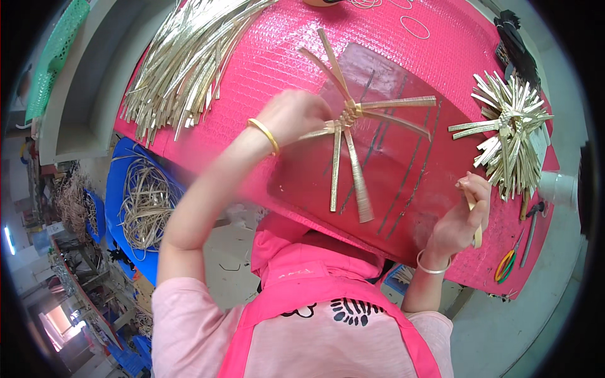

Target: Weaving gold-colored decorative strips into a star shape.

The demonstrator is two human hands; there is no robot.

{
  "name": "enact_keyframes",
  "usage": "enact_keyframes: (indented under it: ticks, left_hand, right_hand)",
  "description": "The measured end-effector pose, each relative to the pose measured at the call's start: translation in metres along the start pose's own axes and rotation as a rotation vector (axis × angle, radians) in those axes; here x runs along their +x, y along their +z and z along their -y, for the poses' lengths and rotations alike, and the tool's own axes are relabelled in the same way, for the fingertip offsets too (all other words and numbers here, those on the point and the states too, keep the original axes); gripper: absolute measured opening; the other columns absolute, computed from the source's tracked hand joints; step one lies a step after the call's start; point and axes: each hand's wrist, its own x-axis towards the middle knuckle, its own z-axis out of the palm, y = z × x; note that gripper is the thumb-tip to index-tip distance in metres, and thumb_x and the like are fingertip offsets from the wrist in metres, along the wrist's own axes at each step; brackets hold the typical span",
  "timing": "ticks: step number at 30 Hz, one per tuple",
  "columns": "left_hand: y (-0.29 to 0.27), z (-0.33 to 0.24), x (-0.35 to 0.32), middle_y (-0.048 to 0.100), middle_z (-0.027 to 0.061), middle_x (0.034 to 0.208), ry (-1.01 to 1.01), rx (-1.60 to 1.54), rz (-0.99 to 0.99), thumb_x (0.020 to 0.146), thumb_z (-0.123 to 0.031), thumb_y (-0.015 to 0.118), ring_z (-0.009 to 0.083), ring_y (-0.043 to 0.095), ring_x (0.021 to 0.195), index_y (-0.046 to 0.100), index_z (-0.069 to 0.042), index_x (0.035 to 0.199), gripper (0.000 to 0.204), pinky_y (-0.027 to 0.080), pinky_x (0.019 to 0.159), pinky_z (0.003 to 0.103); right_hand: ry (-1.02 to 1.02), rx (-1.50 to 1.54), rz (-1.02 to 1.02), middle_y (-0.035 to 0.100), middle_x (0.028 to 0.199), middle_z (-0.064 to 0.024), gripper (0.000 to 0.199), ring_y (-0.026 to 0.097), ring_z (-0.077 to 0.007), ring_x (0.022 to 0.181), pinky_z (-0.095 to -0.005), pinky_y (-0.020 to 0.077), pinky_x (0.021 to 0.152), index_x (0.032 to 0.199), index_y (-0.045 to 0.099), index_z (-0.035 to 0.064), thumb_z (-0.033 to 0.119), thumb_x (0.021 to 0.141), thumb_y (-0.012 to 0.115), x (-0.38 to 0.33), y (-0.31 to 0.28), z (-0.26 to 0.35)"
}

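the left hand is blurred, its fingers pressed on the woven centre of one straw star lying on a clear sheet on the pink tabletop, with about seven flat strips fanning out from that centre; the right hand is closed around one short stick-like tool near the tabletop's front edge. one heap of finished woven pieces lies to the right, one bundle of loose strips to the left, and two rubber bands at the far edge.

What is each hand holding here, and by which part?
The left hand grips the woven strip star at a strip beside its centre knot. The right hand holds a single pale strip near its middle.
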Motion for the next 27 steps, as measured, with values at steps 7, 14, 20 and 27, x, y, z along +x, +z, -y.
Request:
enact_keyframes:
  ticks: [7,14,20,27]
  left_hand:
    - [0.048,-0.04,-0.029,0.053,0.01,0.064,-0.191,0.265,-0.394,0.07,-0.022,0.06,0.0284,0.054,0.058,0.052,-0.004,0.067,0.02,0.042,0.05,0.037]
    - [0.074,-0.028,-0.018,0.052,0.0109,0.075,0.184,-0.126,-0.658,0.067,-0.005,0.058,0.0264,0.054,0.064,0.049,-0.003,0.074,0.012,0.043,0.054,0.033]
    - [0.063,-0.036,-0.033,0.056,0.0133,0.084,-0.321,-1.661,-0.104,0.076,-0.01,0.056,0.0198,0.059,0.068,0.051,0.002,0.086,0.016,0.049,0.059,0.026]
    - [0.062,-0.019,-0.035,0.057,0.0135,0.078,-0.315,-1.734,0.035,0.083,-0.01,0.045,0.0165,0.058,0.062,0.049,0.007,0.099,0.024,0.05,0.057,0.024]
  right_hand:
    - [0.221,-0.011,0.443,0.045,0.082,-0.0098,0.018,0.047,-0.0162,0.076,-0.0242,0.0423,0.069,0.082,0.053,-0.0027,0.005,0.077,0.038,-0.005,0.031,0.024]
    - [0.099,-0.01,0.593,0.051,0.084,-0.0101,0.016,0.05,-0.0123,0.07,-0.0239,0.0407,0.06,0.084,0.051,-0.0002,0.005,0.07,0.057,0.025,0.076,-0.008]
    - [0.519,0.029,0.727,0.05,0.062,-0.0013,0.017,0.045,-0.0065,0.056,-0.0206,0.0371,0.05,0.077,0.05,0.0025,0.009,0.067,0.062,0.028,0.09,-0.031]
    - [0.042,-0.105,0.551,0.05,0.079,-0.0066,0.011,0.048,-0.0113,0.067,-0.0224,0.0387,0.058,0.081,0.054,-0.0002,0.007,0.074,0.054,0.032,0.078,-0.002]
